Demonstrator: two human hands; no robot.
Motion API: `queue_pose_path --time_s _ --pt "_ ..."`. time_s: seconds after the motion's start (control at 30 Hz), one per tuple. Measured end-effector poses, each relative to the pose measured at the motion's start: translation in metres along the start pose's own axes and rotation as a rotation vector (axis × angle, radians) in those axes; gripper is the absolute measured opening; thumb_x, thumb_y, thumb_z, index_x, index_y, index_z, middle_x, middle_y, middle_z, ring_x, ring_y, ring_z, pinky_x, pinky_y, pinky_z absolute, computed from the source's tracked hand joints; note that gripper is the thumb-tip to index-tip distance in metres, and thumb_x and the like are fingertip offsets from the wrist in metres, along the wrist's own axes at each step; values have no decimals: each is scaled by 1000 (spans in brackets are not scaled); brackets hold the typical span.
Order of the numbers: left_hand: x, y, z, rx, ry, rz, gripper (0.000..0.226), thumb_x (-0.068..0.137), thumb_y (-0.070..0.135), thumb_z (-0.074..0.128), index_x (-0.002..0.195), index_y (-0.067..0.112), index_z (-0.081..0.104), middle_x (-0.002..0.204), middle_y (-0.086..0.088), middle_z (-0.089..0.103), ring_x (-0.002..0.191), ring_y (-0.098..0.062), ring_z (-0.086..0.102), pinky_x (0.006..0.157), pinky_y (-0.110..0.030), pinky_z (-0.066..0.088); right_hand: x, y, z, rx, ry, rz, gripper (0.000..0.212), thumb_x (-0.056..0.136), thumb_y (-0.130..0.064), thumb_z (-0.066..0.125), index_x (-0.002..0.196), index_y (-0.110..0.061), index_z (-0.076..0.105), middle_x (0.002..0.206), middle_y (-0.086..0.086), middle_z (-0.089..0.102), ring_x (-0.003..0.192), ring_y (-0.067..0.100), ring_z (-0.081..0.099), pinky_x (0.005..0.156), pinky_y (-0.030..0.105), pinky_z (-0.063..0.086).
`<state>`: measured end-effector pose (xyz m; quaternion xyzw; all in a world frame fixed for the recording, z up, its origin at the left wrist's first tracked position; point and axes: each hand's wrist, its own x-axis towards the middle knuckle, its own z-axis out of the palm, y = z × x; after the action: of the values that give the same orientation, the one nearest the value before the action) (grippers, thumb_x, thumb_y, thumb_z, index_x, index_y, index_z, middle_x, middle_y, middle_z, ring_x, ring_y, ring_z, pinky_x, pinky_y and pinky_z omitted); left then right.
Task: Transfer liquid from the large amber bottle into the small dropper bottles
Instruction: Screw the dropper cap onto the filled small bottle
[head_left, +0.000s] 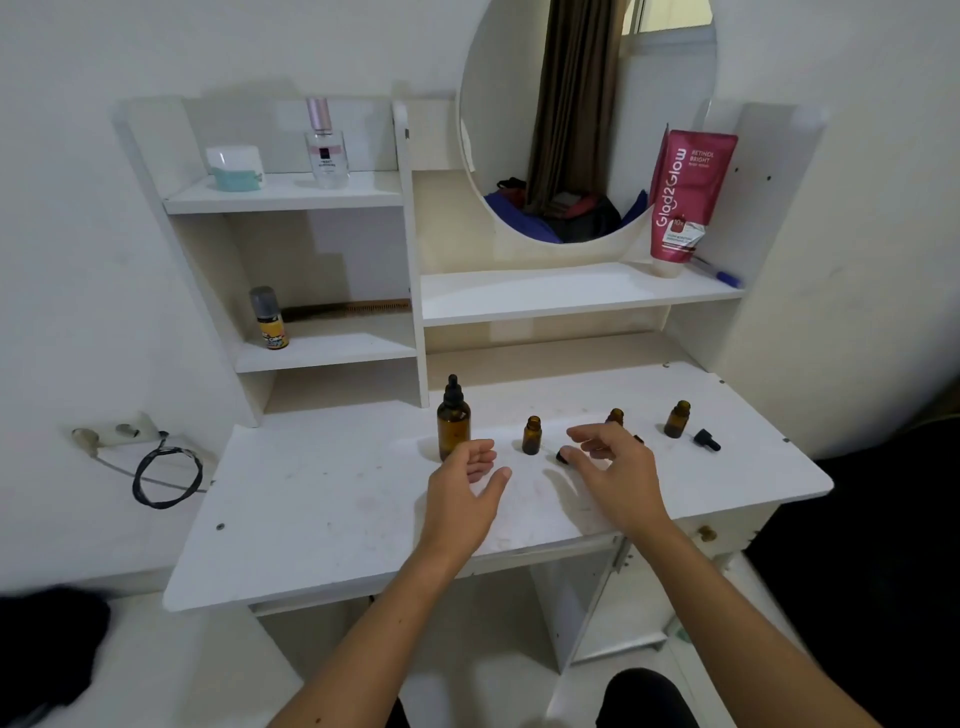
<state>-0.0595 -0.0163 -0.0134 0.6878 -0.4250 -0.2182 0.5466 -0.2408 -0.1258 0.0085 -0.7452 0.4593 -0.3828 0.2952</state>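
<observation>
The large amber bottle (453, 422) stands upright on the white desk (322, 509) with its black dropper cap on. Three small amber bottles stand uncapped to its right: one (531, 435) near the middle, one (615, 416) partly hidden behind my right hand, one (677, 419) far right. Black dropper caps lie on the desk: one (563, 456) under my right fingertips, one (707, 440) by the far-right bottle. My left hand (467, 483) hovers open just in front of the large bottle. My right hand (613, 467) hovers open, fingers spread, over the middle cap.
Shelves rise behind the desk with a perfume bottle (326, 148), a small yellow spray can (269, 319), a pink tube (683, 195), a blue pen (719, 274) and a round mirror (582, 119). A wall socket with a coiled black cable (166, 475) is at the left.
</observation>
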Motion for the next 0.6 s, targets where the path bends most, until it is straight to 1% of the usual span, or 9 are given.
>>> queue_pose_path --time_s 0.07,0.17,0.27,0.3,0.37,0.43,0.5,0.57,0.6 --pt "5 4 7 15 -27 -5 43 93 31 75 133 27 59 125 15 66 110 -2 64 82 -5 47 -1 7 5 -80 -36 21 30 90 -30 81 118 -21 74 117 -8 66 93 2 64 84 6 47" --pt "15 7 18 42 -52 7 47 94 29 75 138 27 57 131 12 64 112 -2 61 82 -4 45 0 15 11 -179 -73 47 39 90 -34 81 125 -18 72 124 -4 62 98 6 61 95 20 50" --pt "26 10 28 56 -75 20 52 94 29 75 142 24 55 136 8 64 119 -6 61 94 -15 49 1 19 15 -246 -54 35 34 93 -34 78 121 -15 74 121 -1 65 101 8 61 102 27 53" --pt "30 10 31 67 -77 23 54 94 29 75 143 22 54 137 7 63 120 -8 61 97 -20 51 1 19 15 -264 -43 28 31 94 -34 77 119 -15 75 118 -1 67 103 11 63 103 30 54" --pt "37 11 38 77 -80 31 56 93 29 75 144 21 53 137 5 63 118 -8 62 97 -22 51 -2 20 15 -268 -7 13 26 96 -31 75 115 -14 76 112 0 68 102 16 65 99 33 56" --pt "43 10 43 73 -84 42 56 93 28 77 143 20 54 134 5 65 116 -7 62 97 -20 52 -6 21 13 -219 39 -3 21 96 -27 75 113 -15 75 107 -2 71 94 12 67 93 30 58" --pt "48 8 47 79 -84 55 52 92 28 77 140 20 57 129 6 68 115 -8 65 100 -23 54 -9 20 9 -110 75 26 19 96 -22 75 115 -17 75 104 -8 73 87 -1 67 89 14 56" --pt "50 7 47 93 -86 64 47 93 27 76 136 20 60 125 7 70 112 -7 66 101 -27 56 -8 17 3 27 85 87 22 96 -19 75 117 -19 75 103 -19 71 89 -13 67 84 1 49" --pt "51 7 47 94 -87 68 44 94 27 76 134 19 62 123 8 70 110 -6 67 100 -28 56 -7 15 1 88 90 109 23 96 -18 75 118 -20 74 103 -22 70 92 -15 66 83 0 49"
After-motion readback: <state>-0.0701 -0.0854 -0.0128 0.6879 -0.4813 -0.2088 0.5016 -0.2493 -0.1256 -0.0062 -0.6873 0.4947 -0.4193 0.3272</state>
